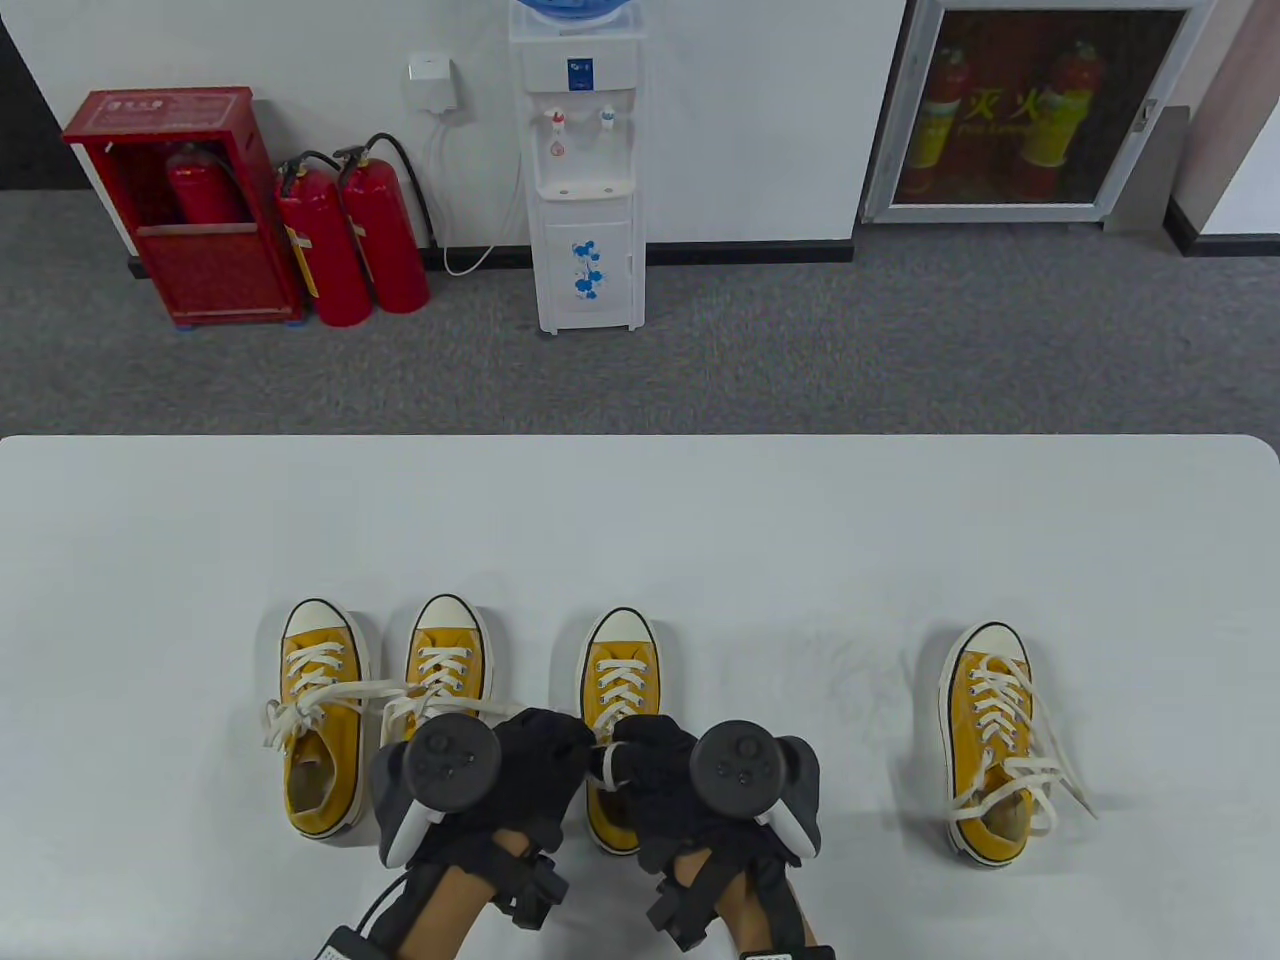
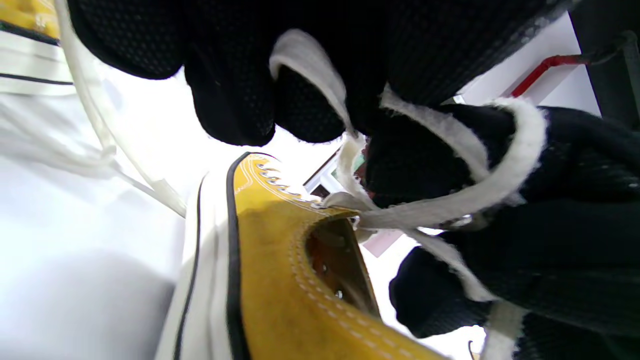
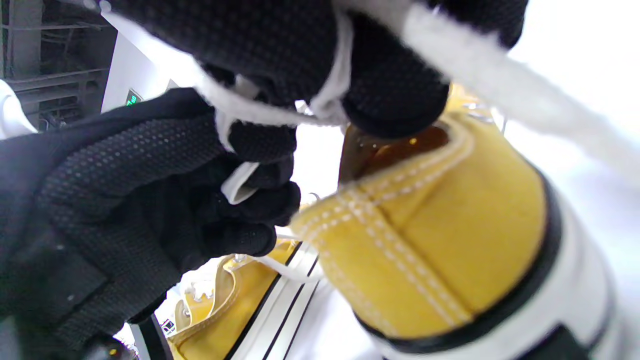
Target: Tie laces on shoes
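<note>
Two hands [image 1: 540,760] [image 1: 650,765] pinch laces [image 2: 440,205]; four yellow shoes [image 1: 618,680] on table [image 1: 700,520]

Table view: you get even, soft light and faint shadows on the matte white table [image 1: 640,520]
Wrist views: your close black gloves blur; backgrounds blow out white

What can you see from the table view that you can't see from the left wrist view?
Only the table view shows all four yellow canvas sneakers in a row, including the far-right one standing apart, plus the red fire extinguishers and white water dispenser behind the white table.

Only the left wrist view shows the shoe's open collar and stitching up close.

Both show the left hand and right hand in black gloves gripping the white laces of the third sneaker.
</note>
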A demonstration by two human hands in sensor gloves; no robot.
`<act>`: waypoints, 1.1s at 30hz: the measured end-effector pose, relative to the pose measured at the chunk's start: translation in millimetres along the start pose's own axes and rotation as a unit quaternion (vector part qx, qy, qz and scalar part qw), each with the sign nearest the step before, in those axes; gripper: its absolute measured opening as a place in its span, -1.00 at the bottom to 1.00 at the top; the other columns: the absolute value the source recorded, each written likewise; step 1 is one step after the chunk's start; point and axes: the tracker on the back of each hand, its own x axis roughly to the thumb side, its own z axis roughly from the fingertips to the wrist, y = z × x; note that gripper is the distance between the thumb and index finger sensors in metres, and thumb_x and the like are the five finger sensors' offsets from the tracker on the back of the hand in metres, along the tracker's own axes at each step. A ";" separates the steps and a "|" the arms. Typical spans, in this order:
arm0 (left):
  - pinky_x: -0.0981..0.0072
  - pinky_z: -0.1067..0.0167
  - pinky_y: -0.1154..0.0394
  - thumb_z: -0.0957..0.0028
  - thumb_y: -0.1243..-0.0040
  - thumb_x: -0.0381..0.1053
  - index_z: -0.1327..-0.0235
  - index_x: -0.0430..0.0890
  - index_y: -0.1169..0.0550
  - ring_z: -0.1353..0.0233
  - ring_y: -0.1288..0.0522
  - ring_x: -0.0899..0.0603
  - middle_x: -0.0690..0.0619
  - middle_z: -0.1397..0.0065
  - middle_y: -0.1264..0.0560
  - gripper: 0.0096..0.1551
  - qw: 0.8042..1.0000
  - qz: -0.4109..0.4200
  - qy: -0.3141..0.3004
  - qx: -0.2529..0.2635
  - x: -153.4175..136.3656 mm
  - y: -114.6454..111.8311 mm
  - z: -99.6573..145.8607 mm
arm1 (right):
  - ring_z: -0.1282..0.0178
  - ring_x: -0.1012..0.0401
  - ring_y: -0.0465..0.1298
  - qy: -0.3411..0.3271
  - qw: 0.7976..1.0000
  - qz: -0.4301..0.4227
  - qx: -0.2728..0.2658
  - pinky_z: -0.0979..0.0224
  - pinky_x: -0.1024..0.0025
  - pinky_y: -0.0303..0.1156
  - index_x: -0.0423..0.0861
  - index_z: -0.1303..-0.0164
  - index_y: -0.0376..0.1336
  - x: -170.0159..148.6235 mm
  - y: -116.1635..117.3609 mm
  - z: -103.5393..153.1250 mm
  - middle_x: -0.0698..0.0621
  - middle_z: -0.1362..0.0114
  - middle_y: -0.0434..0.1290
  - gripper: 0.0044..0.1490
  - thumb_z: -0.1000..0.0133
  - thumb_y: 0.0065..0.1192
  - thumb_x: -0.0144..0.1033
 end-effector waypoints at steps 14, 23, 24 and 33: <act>-0.28 -0.13 -0.50 -0.04 -0.28 0.10 -0.07 -0.04 -0.65 -0.07 -0.70 -0.26 -0.07 -0.26 -0.64 -0.59 0.990 -0.099 0.053 0.080 -21.4 31.6 0.7 | -0.01 0.08 0.54 0.051 0.993 -0.105 -0.032 -0.41 -0.19 0.24 -0.04 -0.20 0.51 -27.3 -32.6 4.4 -0.09 -0.55 0.23 -0.43 0.04 0.30 -0.54; -0.22 -0.06 -0.54 -0.04 -0.28 0.11 -0.07 -0.03 -0.65 0.01 -0.72 -0.22 -0.08 -0.27 -0.65 -0.59 0.990 -0.078 0.085 0.083 -36.5 46.1 0.6 | 0.01 0.08 0.55 0.103 0.978 -0.145 -0.106 -0.40 -0.18 0.25 -0.06 -0.21 0.49 -57.8 -53.9 12.8 -0.10 -0.52 0.27 -0.43 0.04 0.31 -0.54; -0.21 -0.05 -0.54 -0.04 -0.28 0.11 -0.06 -0.03 -0.66 0.02 -0.72 -0.22 -0.08 -0.26 -0.65 -0.59 0.989 -0.087 0.087 0.082 -36.7 46.8 0.4 | 0.01 0.08 0.55 0.108 0.977 -0.147 -0.112 -0.40 -0.18 0.25 -0.07 -0.21 0.49 -59.8 -55.0 13.5 -0.10 -0.51 0.27 -0.43 0.04 0.31 -0.54; -0.15 0.01 -0.58 -0.04 -0.28 0.11 -0.05 -0.03 -0.66 0.05 -0.73 -0.19 -0.07 -0.26 -0.66 -0.60 0.984 -0.128 0.100 0.076 -39.3 48.6 0.1 | 0.02 0.08 0.55 0.157 0.963 -0.148 -0.162 -0.39 -0.18 0.26 -0.10 -0.21 0.49 -82.6 -64.7 21.4 -0.10 -0.49 0.30 -0.43 0.04 0.30 -0.55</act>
